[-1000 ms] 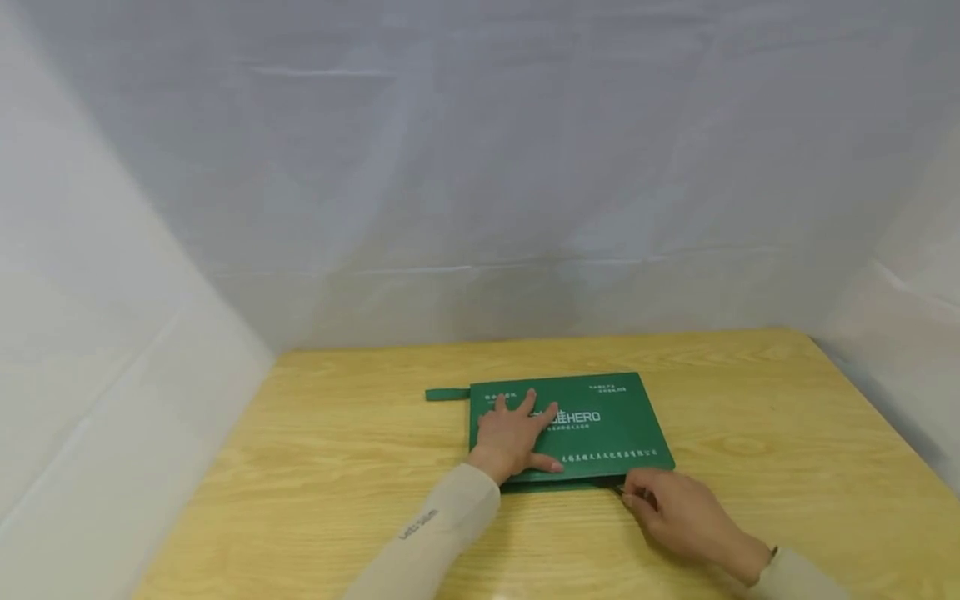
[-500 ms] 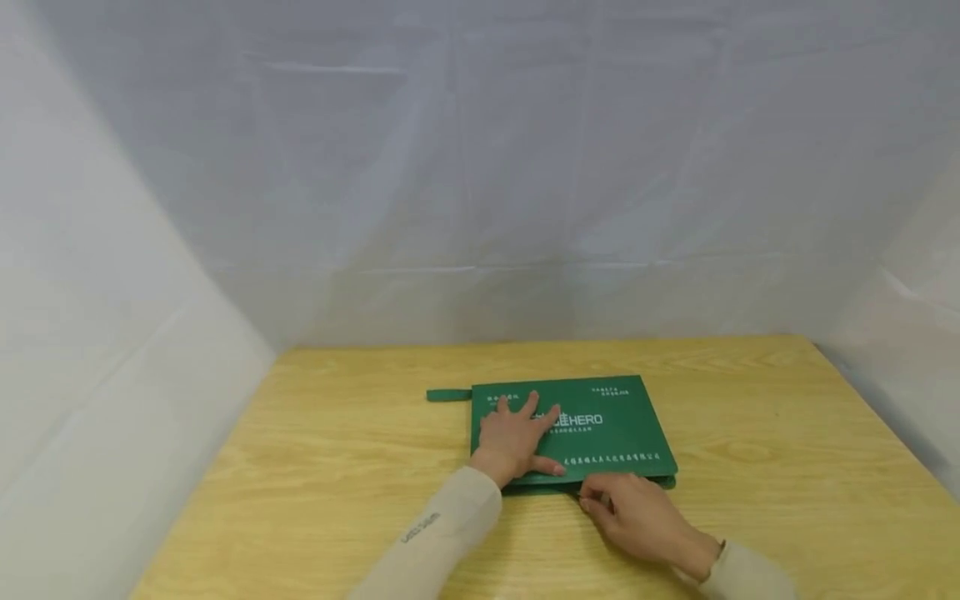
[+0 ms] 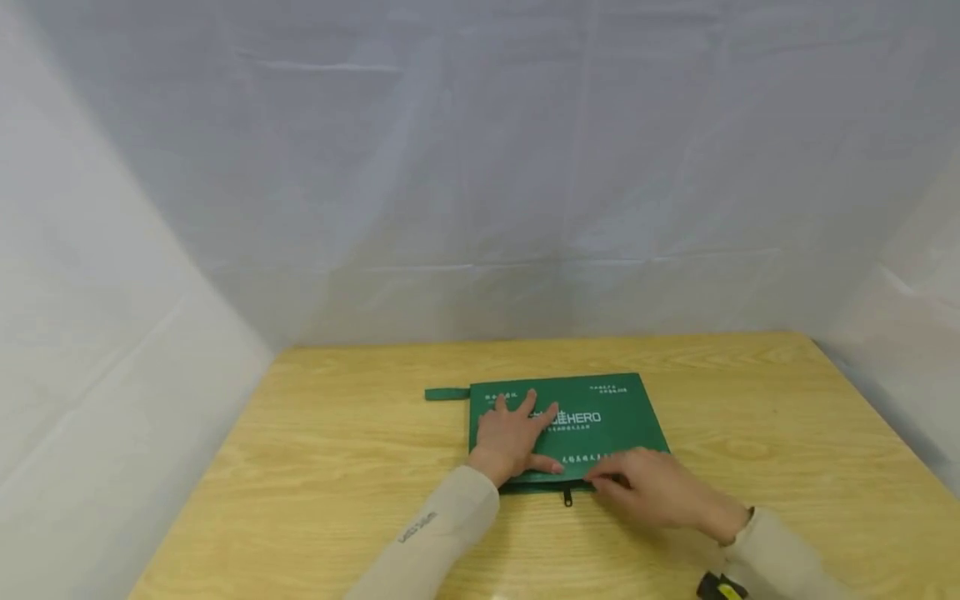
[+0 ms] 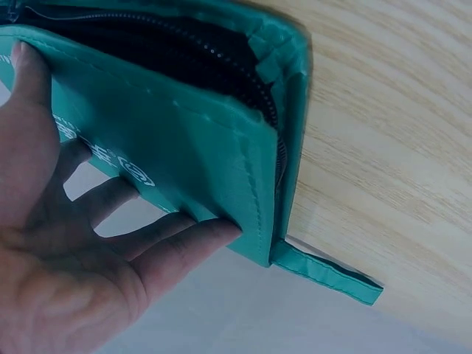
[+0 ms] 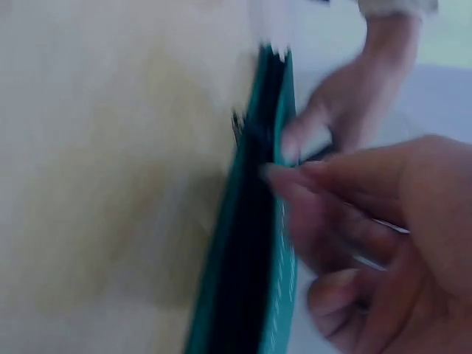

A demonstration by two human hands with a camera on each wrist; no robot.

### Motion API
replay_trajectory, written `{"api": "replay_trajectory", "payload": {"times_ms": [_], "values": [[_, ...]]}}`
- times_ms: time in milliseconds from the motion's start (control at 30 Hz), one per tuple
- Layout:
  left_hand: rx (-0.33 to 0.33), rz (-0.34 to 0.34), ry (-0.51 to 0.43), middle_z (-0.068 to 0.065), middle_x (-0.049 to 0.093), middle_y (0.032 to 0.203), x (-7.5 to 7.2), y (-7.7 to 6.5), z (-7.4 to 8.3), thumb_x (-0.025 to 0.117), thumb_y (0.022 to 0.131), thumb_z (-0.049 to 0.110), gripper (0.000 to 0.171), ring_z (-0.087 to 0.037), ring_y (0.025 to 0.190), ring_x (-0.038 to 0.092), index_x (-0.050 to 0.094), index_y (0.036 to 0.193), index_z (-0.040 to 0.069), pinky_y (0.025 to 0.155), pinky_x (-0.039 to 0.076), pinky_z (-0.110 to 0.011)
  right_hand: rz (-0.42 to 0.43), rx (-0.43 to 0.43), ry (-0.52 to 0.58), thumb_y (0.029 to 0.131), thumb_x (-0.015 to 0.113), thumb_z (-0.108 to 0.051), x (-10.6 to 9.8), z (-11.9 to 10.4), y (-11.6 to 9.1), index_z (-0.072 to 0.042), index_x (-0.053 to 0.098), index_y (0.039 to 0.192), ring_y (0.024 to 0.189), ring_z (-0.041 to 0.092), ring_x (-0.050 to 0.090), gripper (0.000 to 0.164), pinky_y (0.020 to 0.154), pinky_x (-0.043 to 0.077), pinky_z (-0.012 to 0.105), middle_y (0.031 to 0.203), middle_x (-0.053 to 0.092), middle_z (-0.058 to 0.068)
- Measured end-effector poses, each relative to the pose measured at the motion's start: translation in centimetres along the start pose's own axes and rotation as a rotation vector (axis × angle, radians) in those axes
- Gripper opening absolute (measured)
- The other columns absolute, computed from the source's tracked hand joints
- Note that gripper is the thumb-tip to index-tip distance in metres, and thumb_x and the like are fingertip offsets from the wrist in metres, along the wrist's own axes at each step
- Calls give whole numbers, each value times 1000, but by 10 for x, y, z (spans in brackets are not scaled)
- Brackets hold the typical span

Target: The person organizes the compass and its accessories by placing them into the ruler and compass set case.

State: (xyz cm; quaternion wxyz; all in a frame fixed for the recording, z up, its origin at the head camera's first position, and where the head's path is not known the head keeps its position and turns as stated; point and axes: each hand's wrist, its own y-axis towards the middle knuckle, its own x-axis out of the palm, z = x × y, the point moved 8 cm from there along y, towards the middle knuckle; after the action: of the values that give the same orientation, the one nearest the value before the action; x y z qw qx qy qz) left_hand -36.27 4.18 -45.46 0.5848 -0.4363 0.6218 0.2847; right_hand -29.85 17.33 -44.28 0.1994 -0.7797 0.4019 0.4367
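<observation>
A green zip pouch (image 3: 622, 417) with white lettering lies on the wooden table. My left hand (image 3: 512, 437) rests on its top with fingers spread; the left wrist view shows this hand (image 4: 96, 214) against the cover. Along the near side the pouch gapes, with black zipper teeth (image 4: 184, 33) at the mouth. The zipper pull (image 3: 567, 497) hangs free at the near edge. Just right of the pull, my right hand (image 3: 660, 490) has its fingertips at the pouch's edge. Those fingertips (image 5: 276, 177) overlap the dark opening in the right wrist view; blur hides whether they pinch the edge.
A green strap (image 3: 447, 394) sticks out from the pouch's far left corner. Wood tabletop (image 3: 337, 467) surrounds the pouch. White sheeting (image 3: 480, 167) stands behind and at both sides. A black and yellow item (image 3: 722, 587) shows by the right sleeve.
My right hand slid left along the near edge with the zipper pull, then came off it and shifted slightly up and right. The pull is now exposed. The left hand stayed put.
</observation>
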Motion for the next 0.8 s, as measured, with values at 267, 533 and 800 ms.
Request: {"api": "replay_trajectory", "payload": {"times_ms": [267, 533, 800], "values": [[1, -27, -21, 2, 21, 156, 1, 1, 0, 48, 72, 79, 91, -42, 133, 32, 22, 151, 40, 90, 46, -47, 202, -60, -229, 92, 65, -26, -35, 26, 28, -8, 59, 128, 122, 31, 48, 40, 96, 40, 52, 131, 55, 9], [5, -37, -30, 2, 20, 156, 2, -1, 2, 48, 73, 78, 90, -42, 134, 30, 22, 150, 40, 95, 43, -48, 15, 39, -267, 78, 62, -68, -16, 53, 46, -13, 31, 150, 139, 45, 14, 96, 103, 13, 66, 155, 16, 21], [29, -7, 5, 0, 22, 156, 0, -6, -3, 48, 73, 79, 92, -44, 132, 33, 24, 151, 37, 91, 46, -47, -23, 82, -295, 76, 62, -70, -6, 54, 50, -12, 25, 152, 140, 45, 7, 102, 104, 4, 67, 156, 11, 20]]}}
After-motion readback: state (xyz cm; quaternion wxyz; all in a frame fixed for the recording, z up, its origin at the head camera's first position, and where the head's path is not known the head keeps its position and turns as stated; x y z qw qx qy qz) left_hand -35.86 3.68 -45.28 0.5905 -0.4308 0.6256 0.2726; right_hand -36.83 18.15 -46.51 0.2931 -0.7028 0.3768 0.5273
